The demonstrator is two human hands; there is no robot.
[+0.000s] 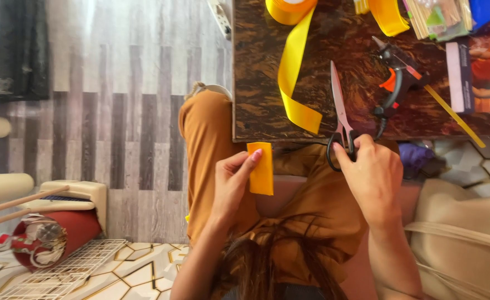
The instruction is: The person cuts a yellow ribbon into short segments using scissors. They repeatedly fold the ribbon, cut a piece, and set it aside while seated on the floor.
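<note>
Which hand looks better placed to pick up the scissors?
The right hand: its fingers already rest on the black handles of the scissors at the table edge. The left hand is busy pinching a folded yellow ribbon piece.

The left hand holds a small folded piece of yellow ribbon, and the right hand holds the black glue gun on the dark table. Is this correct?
Not quite. In the head view, the right hand grips the black-handled scissors, not the black glue gun, which lies untouched on the dark table. The left hand does hold the small folded piece of yellow ribbon.
</note>
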